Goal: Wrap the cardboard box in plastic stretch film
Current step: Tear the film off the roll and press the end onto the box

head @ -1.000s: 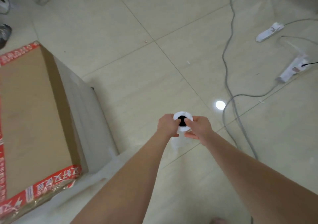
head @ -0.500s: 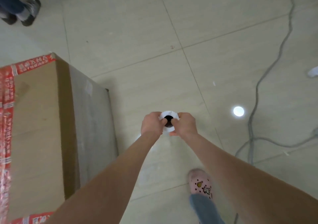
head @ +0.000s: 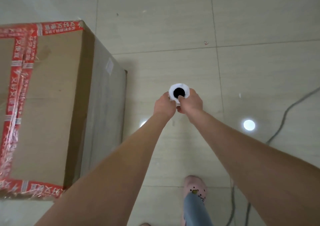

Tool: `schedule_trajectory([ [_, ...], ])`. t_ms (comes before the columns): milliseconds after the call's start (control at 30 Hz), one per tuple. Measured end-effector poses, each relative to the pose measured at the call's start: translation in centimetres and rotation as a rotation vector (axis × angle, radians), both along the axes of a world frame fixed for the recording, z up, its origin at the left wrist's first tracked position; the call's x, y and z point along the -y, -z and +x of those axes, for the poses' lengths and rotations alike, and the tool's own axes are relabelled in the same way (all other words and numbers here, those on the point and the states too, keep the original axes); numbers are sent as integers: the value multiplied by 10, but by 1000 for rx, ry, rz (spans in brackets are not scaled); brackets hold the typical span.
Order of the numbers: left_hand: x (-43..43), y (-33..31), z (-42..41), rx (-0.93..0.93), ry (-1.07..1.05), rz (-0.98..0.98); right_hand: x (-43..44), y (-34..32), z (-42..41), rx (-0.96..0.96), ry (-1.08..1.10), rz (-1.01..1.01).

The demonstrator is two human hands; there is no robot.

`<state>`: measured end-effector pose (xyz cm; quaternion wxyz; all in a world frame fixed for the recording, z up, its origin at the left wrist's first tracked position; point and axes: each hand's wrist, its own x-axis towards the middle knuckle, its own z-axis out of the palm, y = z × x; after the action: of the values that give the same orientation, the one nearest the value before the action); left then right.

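Standing on the pale tiled floor (head: pixel 173 26), the cardboard box (head: pixel 50 104) fills the nine o'clock side of the view. Its brown top is framed by red printed tape (head: pixel 22 80), and crinkled clear film glints over the tape along the nine and six o'clock edges. The tall side that faces three o'clock carries a greyish, streaked sheen and a small pale label near its top.

The stretch film roll (head: pixel 179 92) is seen end-on as a white ring around a dark hollow core. It is held upright above the floor, at three o'clock from the box and apart from it. Whether a sheet runs from roll to box cannot be told.

Both hands are clamped on the roll from below its top. The left hand (head: pixel 163 107) curls round it at its eight o'clock. The right hand (head: pixel 191 103) curls round it at its four o'clock, with the thumb tip lying on the core's rim. The two hands sit just beside each other.

A pink shoe (head: pixel 195 189) stands at six o'clock of the hands, and a grey cable (head: pixel 284 114) lies at four o'clock.
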<state>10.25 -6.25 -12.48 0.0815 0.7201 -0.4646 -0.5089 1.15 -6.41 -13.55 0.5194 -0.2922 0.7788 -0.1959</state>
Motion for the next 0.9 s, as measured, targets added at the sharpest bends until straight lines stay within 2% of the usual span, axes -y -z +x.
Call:
schedule_trajectory([
  [133, -19, -3, 20, -86, 19, 26, -4, -3, 4, -34, -24, 22],
  [267, -57, -8, 51, 28, 43, -65, -37, -3, 6, -156, 1, 34],
  [467, -151, 3, 111, 371, 232, -100, -119, 10, 61, -295, -399, -37],
  [700, -223, 52, 151, 594, 264, -69, -159, 50, 141, -277, -835, -154],
  [900, -254, 109, 169, 721, 303, -100, -177, 111, 163, -256, -1026, -237],
])
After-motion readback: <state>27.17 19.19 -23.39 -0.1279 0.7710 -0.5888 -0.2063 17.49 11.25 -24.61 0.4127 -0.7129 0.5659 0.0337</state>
